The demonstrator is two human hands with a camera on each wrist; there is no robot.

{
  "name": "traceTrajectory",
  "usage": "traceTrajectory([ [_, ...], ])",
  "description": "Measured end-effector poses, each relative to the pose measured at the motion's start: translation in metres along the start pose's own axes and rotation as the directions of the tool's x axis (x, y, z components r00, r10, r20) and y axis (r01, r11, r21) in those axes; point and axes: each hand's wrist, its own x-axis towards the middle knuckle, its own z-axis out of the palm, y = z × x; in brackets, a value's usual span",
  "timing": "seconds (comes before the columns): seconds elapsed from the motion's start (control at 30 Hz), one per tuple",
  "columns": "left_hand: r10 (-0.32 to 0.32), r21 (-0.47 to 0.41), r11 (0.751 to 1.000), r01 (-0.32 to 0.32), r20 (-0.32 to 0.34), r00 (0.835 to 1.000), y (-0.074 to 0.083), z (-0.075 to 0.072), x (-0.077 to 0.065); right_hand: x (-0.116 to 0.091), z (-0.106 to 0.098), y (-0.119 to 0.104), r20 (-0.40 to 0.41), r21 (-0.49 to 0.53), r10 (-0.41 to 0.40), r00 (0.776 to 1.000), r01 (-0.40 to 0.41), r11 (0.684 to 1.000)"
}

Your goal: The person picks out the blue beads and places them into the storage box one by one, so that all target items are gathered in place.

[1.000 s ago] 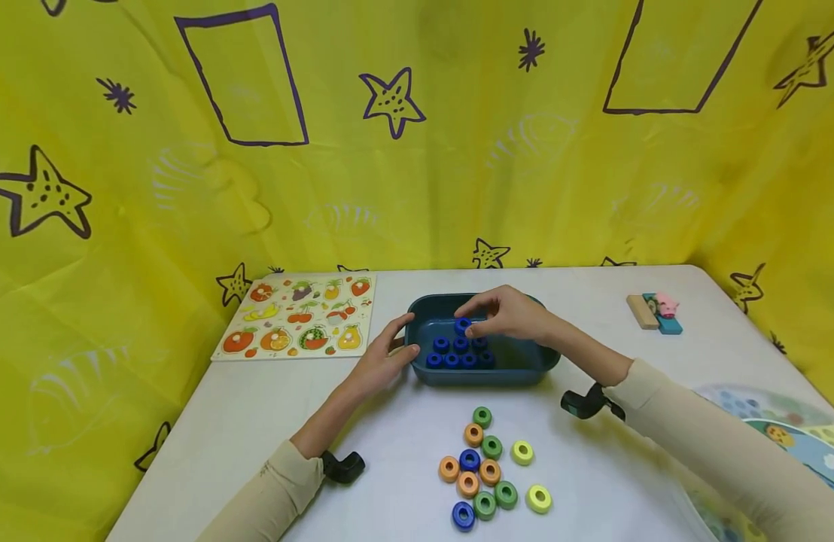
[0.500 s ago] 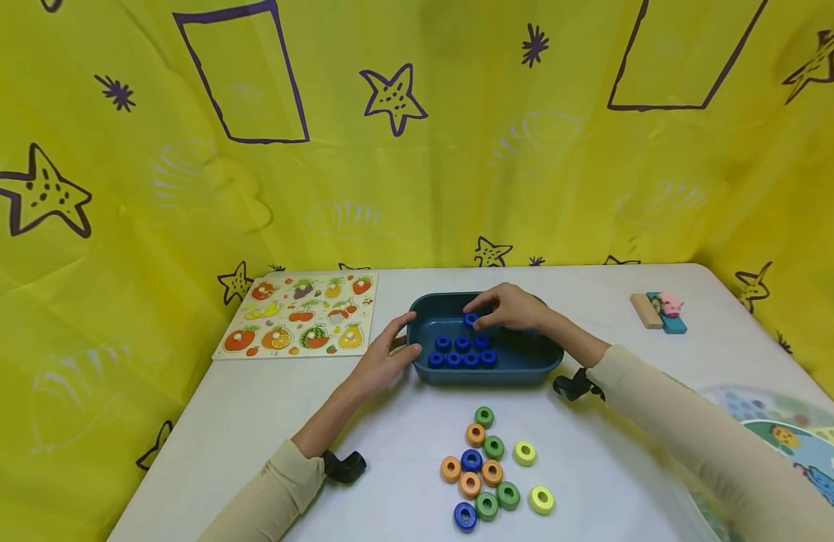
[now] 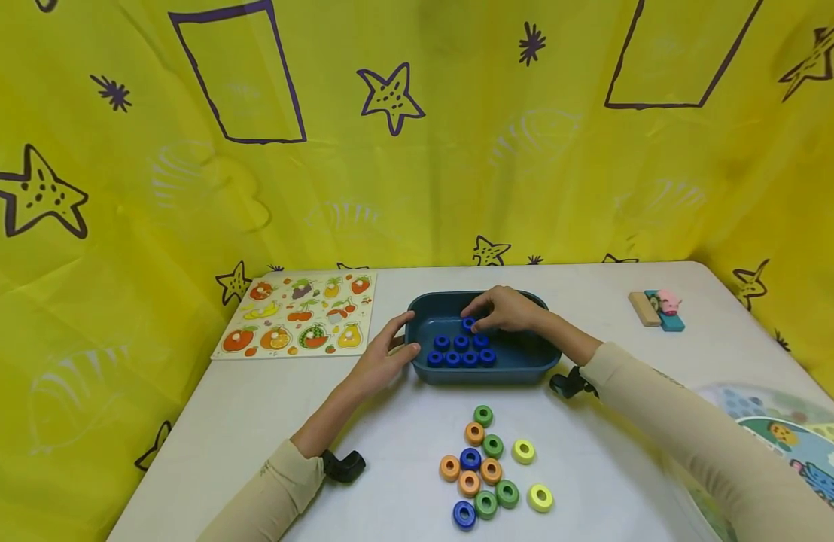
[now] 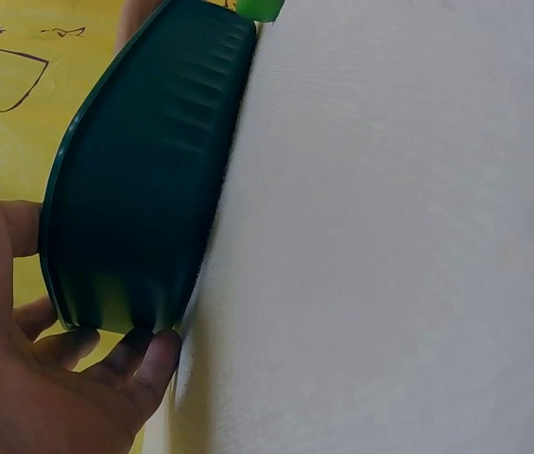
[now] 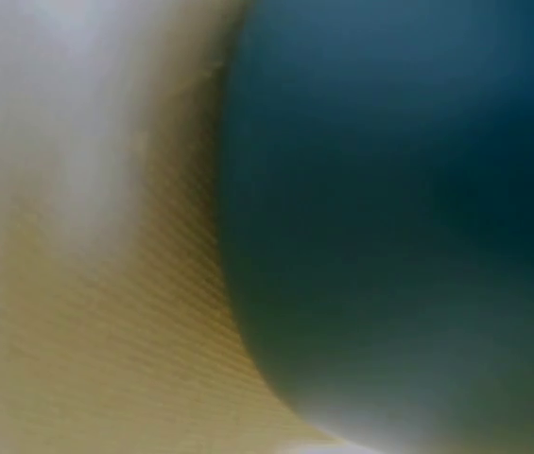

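Observation:
A dark teal plastic bin (image 3: 485,376) stands on the white table, with several blue rings (image 3: 461,343) set in rows inside its left half. My left hand (image 3: 379,363) holds the bin's left end; in the left wrist view the fingertips (image 4: 158,364) sit against its outer wall. Inside the bin, behind those rows, my right hand (image 3: 508,310) pinches one more blue ring (image 3: 467,324) between thumb and forefinger. The bin wall (image 5: 370,236) fills much of the right wrist view, blurred, and hides the hand there.
In front of the bin lie loose green rings (image 3: 506,493), orange rings (image 3: 449,467), yellow rings (image 3: 540,497) and two blue rings (image 3: 464,515). A fruit puzzle board (image 3: 295,316) is at the back left. Small toy blocks (image 3: 645,309) with a pink pig figure (image 3: 668,302) sit back right.
My right hand has lowered the pinched blue ring slightly, to just behind the rows in the bin. The left hand has stayed at the bin's left end.

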Motion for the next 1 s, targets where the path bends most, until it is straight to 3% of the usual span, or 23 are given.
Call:
traceTrajectory([
  [0.33, 0.009, -0.007, 1.000, -0.009, 0.005, 1.000, -0.001, 0.000, 0.001, -0.001, 0.000, 0.000, 0.038, 0.025, 0.024, 0.999, -0.025, 0.999],
  [0.53, 0.007, -0.009, 1.000, -0.007, 0.007, 1.000, -0.001, -0.001, 0.000, -0.011, -0.008, -0.018, -0.024, 0.048, 0.001, 1.000, 0.000, 0.999],
  [0.67, 0.003, -0.004, 1.000, -0.003, 0.008, 1.000, -0.001, 0.000, 0.001, -0.031, -0.013, -0.044, -0.055, 0.031, -0.073, 0.996, 0.075, 0.997],
  [0.77, 0.005, -0.003, 1.000, -0.005, 0.003, 1.000, -0.001, 0.000, 0.001, -0.052, -0.011, -0.069, -0.025, 0.045, -0.170, 0.985, 0.171, 0.984],
  [0.87, 0.009, -0.001, 1.000, -0.009, -0.002, 1.000, -0.001, 0.000, 0.001, -0.073, 0.000, -0.090, 0.038, 0.063, -0.280, 0.959, 0.277, 0.959],
  [1.0, 0.011, 0.003, 1.000, -0.011, -0.005, 1.000, -0.001, 0.000, 0.001, -0.092, 0.021, -0.104, 0.138, 0.107, -0.371, 0.918, 0.358, 0.927],
])
